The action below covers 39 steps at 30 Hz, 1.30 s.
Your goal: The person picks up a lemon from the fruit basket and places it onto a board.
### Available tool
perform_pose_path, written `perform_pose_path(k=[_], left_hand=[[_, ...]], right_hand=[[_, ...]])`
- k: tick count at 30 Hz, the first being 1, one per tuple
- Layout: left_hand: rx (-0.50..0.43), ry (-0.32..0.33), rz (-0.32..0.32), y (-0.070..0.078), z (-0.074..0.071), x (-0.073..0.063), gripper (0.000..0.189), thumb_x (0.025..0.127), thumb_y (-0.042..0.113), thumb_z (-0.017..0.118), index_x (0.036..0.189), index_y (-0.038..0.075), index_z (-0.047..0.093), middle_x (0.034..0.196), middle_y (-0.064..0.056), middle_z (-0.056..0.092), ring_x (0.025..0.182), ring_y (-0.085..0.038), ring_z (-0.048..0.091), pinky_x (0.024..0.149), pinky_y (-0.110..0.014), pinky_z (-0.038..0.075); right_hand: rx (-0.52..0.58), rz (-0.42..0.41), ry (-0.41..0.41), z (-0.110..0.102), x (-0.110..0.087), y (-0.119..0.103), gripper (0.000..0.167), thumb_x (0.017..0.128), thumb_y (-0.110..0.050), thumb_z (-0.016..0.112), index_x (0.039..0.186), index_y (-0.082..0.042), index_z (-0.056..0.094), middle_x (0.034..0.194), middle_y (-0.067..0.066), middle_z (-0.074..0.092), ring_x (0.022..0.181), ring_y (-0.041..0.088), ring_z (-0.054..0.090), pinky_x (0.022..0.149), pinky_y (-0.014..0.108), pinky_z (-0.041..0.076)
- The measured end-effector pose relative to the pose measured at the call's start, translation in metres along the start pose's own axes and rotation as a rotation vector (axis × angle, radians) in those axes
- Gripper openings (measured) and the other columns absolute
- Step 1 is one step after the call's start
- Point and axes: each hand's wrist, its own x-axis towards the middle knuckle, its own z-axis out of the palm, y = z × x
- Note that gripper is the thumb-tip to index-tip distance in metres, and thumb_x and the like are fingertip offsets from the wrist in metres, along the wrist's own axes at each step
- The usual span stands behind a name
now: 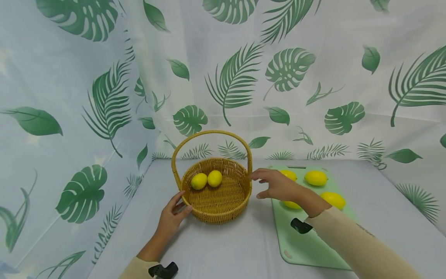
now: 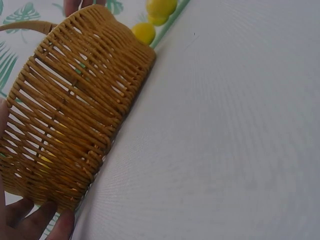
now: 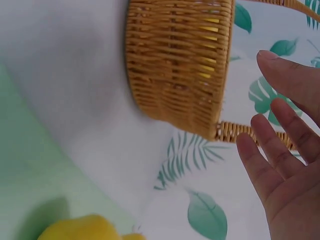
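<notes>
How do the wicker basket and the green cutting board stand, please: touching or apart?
Apart: the head view plainly shows white cloth between the wicker basket and the green cutting board.

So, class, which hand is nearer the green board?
Right. In the head view, the right hand overlaps the green board at its left edge; the left hand is at the basket's left rim.

Legible across 3 views | texts: 0 | labels: 0 | brands: 0 | numbers: 0 | signs: 0
</notes>
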Motion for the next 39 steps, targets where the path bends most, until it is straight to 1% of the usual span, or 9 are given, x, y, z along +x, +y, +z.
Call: perform_pose_path(k=[9,14,17,21,23,29,33,36,39], left_hand=[[-0.011,0.003,-0.003,0.001,0.000,0.000,0.065,0.090,0.021,0.073,0.147,0.013,0.043,0.151,-0.008,0.036,0.127,-0.034,0.048,0.088,-0.036,0.053],[-0.021,0.001,0.014,0.000,0.000,0.001,0.064,0.090,0.021,0.073,0.147,0.013,0.043,0.151,-0.011,0.035,0.126,-0.036,0.048,0.088,-0.038,0.053],[-0.015,0.003,0.021,0.000,0.000,0.002,0.064,0.090,0.021,0.073,0.147,0.014,0.044,0.152,-0.011,0.035,0.126,-0.036,0.048,0.088,-0.037,0.053],[-0.012,0.009,0.019,0.000,0.000,0.001,0.064,0.090,0.021,0.073,0.146,0.014,0.044,0.151,-0.011,0.036,0.125,-0.036,0.049,0.088,-0.036,0.053],[-0.014,0.009,0.013,0.000,0.000,0.001,0.064,0.090,0.021,0.073,0.146,0.014,0.044,0.151,-0.009,0.036,0.125,-0.035,0.049,0.088,-0.036,0.053],[-0.013,0.009,0.005,0.000,0.000,0.001,0.063,0.090,0.023,0.073,0.146,0.015,0.045,0.151,-0.007,0.037,0.126,-0.033,0.049,0.088,-0.035,0.053],[-0.007,0.015,0.020,-0.001,0.000,0.002,0.064,0.089,0.022,0.074,0.146,0.013,0.045,0.151,-0.009,0.037,0.125,-0.035,0.049,0.088,-0.036,0.053],[-0.009,0.016,0.021,-0.001,0.000,0.002,0.065,0.089,0.021,0.074,0.146,0.011,0.044,0.151,-0.010,0.037,0.125,-0.035,0.049,0.088,-0.037,0.053],[-0.015,0.009,0.012,-0.001,0.000,0.001,0.066,0.090,0.021,0.073,0.147,0.009,0.043,0.151,-0.010,0.036,0.126,-0.036,0.048,0.088,-0.037,0.053]], right_hand=[[-0.002,-0.005,-0.024,0.007,0.022,-0.015,0.058,0.082,-0.013,0.080,0.135,-0.015,0.058,0.136,0.001,0.053,0.117,0.029,0.055,0.092,0.039,0.051],[-0.056,-0.036,-0.025,0.010,0.035,-0.021,0.058,0.082,-0.017,0.080,0.136,-0.014,0.058,0.136,0.002,0.054,0.117,0.024,0.054,0.094,0.040,0.049],[-0.060,-0.037,-0.036,0.013,0.043,-0.024,0.056,0.083,-0.017,0.079,0.135,-0.014,0.058,0.138,0.002,0.053,0.122,0.020,0.050,0.098,0.040,0.046],[-0.058,-0.034,-0.045,0.017,0.052,-0.030,0.056,0.083,-0.015,0.079,0.136,-0.015,0.058,0.140,0.001,0.052,0.127,0.021,0.048,0.100,0.041,0.045],[-0.064,-0.050,-0.043,0.018,0.056,-0.033,0.056,0.084,-0.015,0.078,0.136,-0.016,0.058,0.140,0.002,0.051,0.127,0.022,0.048,0.099,0.040,0.046],[-0.088,-0.096,-0.041,0.021,0.070,-0.039,0.055,0.084,-0.018,0.079,0.135,-0.015,0.059,0.134,-0.002,0.055,0.121,0.018,0.052,0.098,0.039,0.047],[-0.068,-0.116,-0.045,0.023,0.082,-0.041,0.055,0.083,-0.015,0.080,0.134,-0.014,0.059,0.132,0.000,0.057,0.117,0.018,0.054,0.097,0.041,0.047],[-0.053,-0.102,-0.045,0.025,0.091,-0.042,0.054,0.083,-0.015,0.080,0.133,-0.016,0.060,0.131,-0.002,0.058,0.112,0.016,0.055,0.096,0.040,0.048],[-0.065,-0.072,-0.040,0.026,0.098,-0.044,0.053,0.083,-0.016,0.080,0.133,-0.018,0.061,0.127,-0.007,0.058,0.107,0.012,0.055,0.094,0.035,0.048]])
